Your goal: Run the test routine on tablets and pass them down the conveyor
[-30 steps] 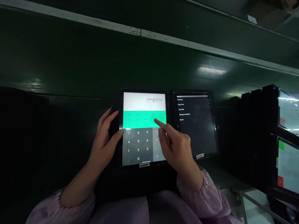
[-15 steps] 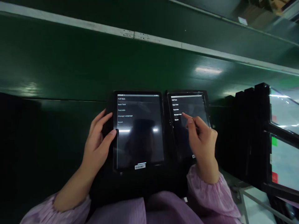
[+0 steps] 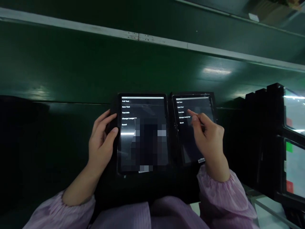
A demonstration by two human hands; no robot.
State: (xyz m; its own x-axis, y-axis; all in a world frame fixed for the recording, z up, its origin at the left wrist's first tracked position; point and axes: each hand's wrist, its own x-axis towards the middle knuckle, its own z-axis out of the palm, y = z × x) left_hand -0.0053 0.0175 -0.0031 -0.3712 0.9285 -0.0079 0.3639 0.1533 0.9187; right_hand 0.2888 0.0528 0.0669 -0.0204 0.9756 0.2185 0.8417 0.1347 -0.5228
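Two black tablets lie side by side with lit menu screens. On the left tablet [image 3: 143, 106], the list reads Full Test, Item Test, Test Info, Change Language and Reset; its lower screen is pixelated. My left hand [image 3: 101, 138] rests at that tablet's left edge, thumb and fingers apart. The right tablet [image 3: 197, 103] shows the same list. Over its screen, my right hand [image 3: 208, 136] points with the index finger, the other fingers curled in and nothing seen in them. Its fingertip is just right of Test Info; whether it touches the glass I cannot tell.
At the right stand black holders [image 3: 262, 133] with more lit screens [image 3: 299, 165] bearing green and red patches. A dark green bench surface [image 3: 95, 66] stretches beyond the tablets, crossed by a pale strip [image 3: 162, 39]. Brown items at the top right are blurred.
My right index fingertip has moved up the right tablet's list, from Change Language to beside Test Info. The left hand stays at its tablet's edge. The view has shifted slightly.
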